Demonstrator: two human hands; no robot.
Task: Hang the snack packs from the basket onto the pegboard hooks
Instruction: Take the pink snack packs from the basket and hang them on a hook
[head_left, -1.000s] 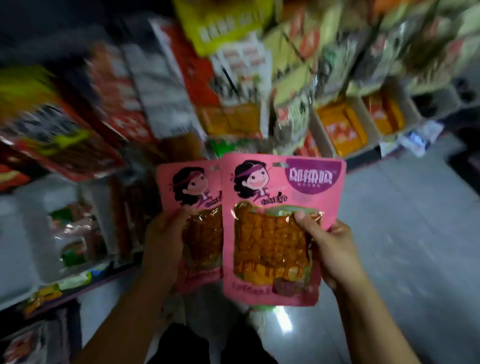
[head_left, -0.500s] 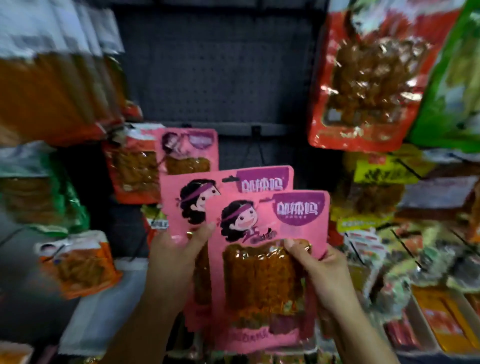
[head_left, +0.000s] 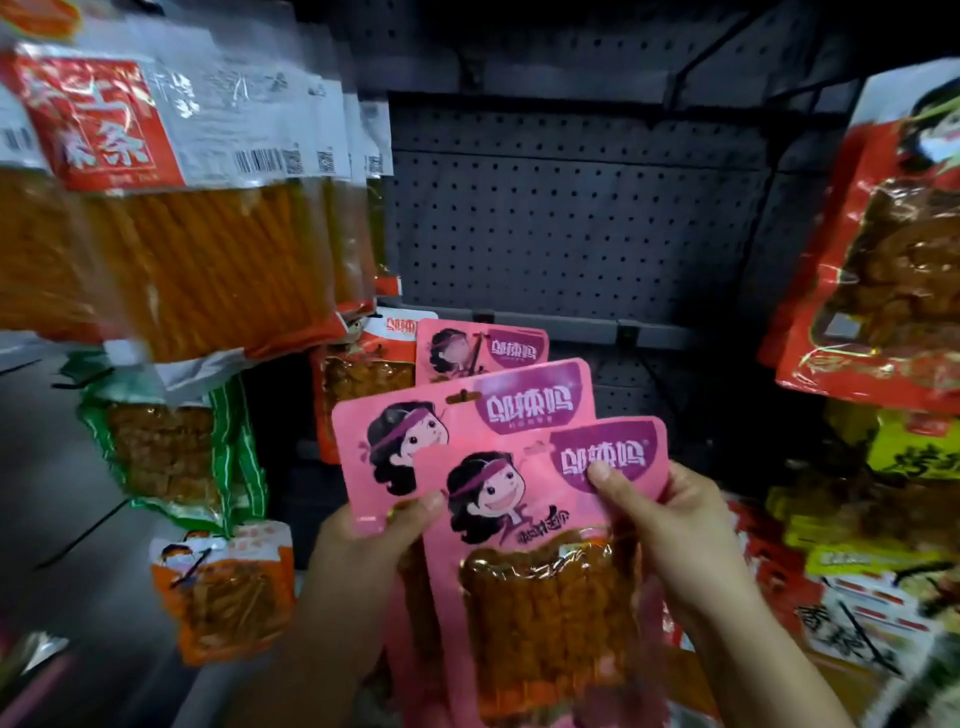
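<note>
Two pink snack packs with a cartoon girl and a purple label are held up before a dark grey pegboard (head_left: 571, 228). My left hand (head_left: 363, 561) grips the rear pink pack (head_left: 415, 415) by its lower left, thumb on its face. My right hand (head_left: 670, 535) pinches the front pink pack (head_left: 519, 519), thumb on the purple label. The front pack overlaps the rear one. A third pink pack (head_left: 483, 345) of the same kind hangs on a hook just above them. The basket is out of view.
Long orange strip packs (head_left: 197, 218) hang at upper left. A green-edged pack (head_left: 166, 447) and an orange pack (head_left: 228, 587) hang below them. Red packs (head_left: 872, 260) and yellow packs (head_left: 909, 452) crowd the right. A bare hook (head_left: 636, 353) sticks out right of the hanging pink pack.
The view swung from the aisle floor up to the pegboard. Both packs came up closer to the hanging pink pack, and my right thumb slid from the clear window up onto the purple label.
</note>
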